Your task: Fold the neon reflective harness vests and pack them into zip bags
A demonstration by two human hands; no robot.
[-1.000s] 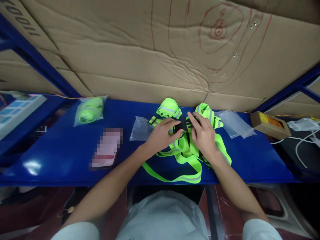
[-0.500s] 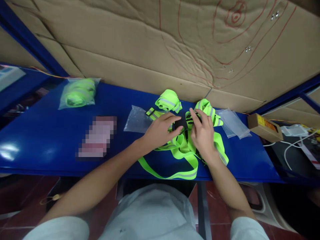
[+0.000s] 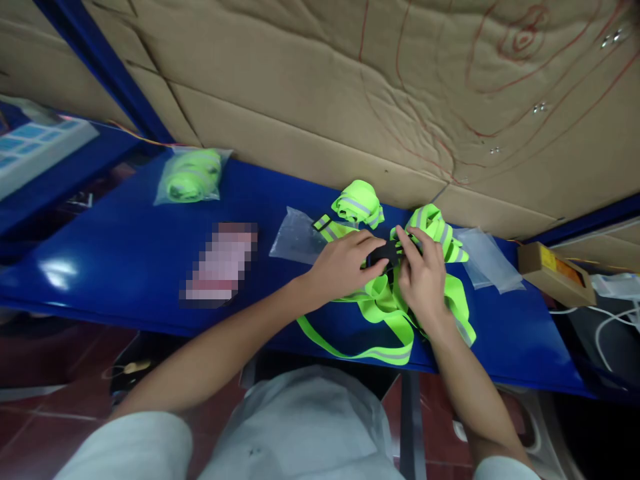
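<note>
Pinching a black buckle point(image 3: 383, 255), the left hand point(image 3: 346, 265) sits at its nine o'clock; the right hand point(image 3: 425, 275), at four o'clock, grasps its pronged end point(image 3: 399, 247); green strap point(image 3: 379, 313) lies at six o'clock.

Head camera, looking forward and down
From above the wearer's shirt point(image 3: 300, 427), it faces a blue table point(image 3: 125, 240) and upright cardboard point(image 3: 280, 107), with left hand point(image 3: 343, 263) and right hand point(image 3: 424, 277) near mid-view.
</note>
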